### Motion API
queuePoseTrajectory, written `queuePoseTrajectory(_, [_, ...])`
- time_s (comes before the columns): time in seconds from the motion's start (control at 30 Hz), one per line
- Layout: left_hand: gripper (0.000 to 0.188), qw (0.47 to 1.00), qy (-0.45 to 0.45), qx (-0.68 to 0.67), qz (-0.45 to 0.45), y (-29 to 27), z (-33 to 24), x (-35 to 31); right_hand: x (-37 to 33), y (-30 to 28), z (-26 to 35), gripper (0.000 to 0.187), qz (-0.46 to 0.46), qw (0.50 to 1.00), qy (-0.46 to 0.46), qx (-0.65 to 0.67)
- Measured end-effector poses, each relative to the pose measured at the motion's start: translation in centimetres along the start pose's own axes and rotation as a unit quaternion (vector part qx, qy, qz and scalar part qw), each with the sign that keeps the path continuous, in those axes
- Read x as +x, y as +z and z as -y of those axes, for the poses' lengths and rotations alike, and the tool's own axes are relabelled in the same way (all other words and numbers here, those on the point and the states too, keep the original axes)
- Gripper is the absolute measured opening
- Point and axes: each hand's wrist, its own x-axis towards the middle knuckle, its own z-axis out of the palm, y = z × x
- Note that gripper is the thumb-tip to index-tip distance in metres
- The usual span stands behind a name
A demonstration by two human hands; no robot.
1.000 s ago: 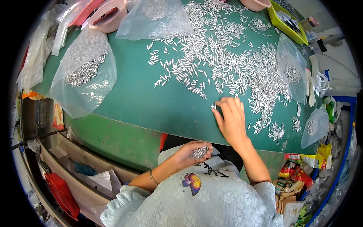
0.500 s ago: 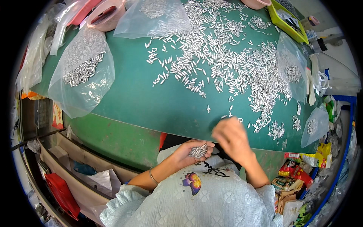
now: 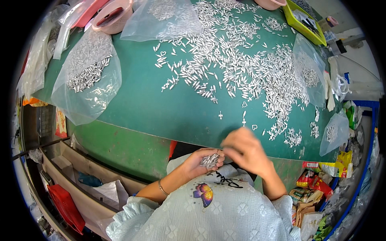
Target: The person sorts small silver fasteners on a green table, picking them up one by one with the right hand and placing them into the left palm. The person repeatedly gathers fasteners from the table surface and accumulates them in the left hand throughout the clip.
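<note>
My left hand (image 3: pixel 194 165) is cupped palm up over my lap at the table's near edge, fingers curled around a heap of small silver pointed metal pieces (image 3: pixel 209 161). Just right of it is my right hand (image 3: pixel 248 152), bent at the knuckles, its fingertips close to the left fingers. Motion blurs those right fingers, so whether they pinch anything is unclear. Beyond it on the green tabletop (image 3: pixel 148 100) lie a small silver cross (image 3: pixel 220 115) and a heart-shaped outline piece (image 3: pixel 254 127). A wide spread of the same silver pieces (image 3: pixel 277 80) covers the table's middle and right.
Clear plastic bags of silver pieces lie at the left (image 3: pixel 90 74), the back (image 3: pixel 161 20) and the right (image 3: pixel 334 134). A pink basin (image 3: pixel 113 24) stands back left, a yellow-green tray (image 3: pixel 303 26) back right. An open drawer (image 3: pixel 90 172) is below left; colourful packets (image 3: pixel 313 182) fill a blue-framed shelf at right.
My right hand has shifted slightly left and down, closer to my left hand. The left hand still cups its heap of silver pieces.
</note>
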Motion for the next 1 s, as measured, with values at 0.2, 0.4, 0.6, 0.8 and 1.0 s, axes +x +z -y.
queuePoseTrajectory(0.2, [0.031, 1.0, -0.008, 0.002, 0.03, -0.4, 0.1, 0.3, 2.0, 0.2, -4.0, 0.011, -0.171, 0.956, 0.106, -0.214])
queuePoseTrajectory(0.4, [0.032, 0.997, -0.006, 0.024, -0.07, 1.8, -0.6, -0.7, 0.4, 1.2, 0.0, 0.015, 0.048, 0.996, -0.008, -0.074])
queuePoseTrajectory(0.6, [0.026, 1.0, 0.004, -0.031, 0.005, -0.3, 0.0, 0.3, -0.2, 0.4, 0.5, 0.011, 0.02, 0.998, 0.025, 0.059])
queuePoseTrajectory(0.8, [0.03, 0.996, 0.004, 0.081, 0.028, -0.3, -0.5, -1.7, -0.4, 0.4, 0.2, 0.006, -0.112, 0.987, 0.105, 0.054])
queuePoseTrajectory(1.0, [0.024, 0.99, 0.085, -0.105, 0.034, -2.2, -5.2, -8.5, -1.6, 1.2, -0.2, 0.008, -0.106, 0.985, 0.111, 0.076])
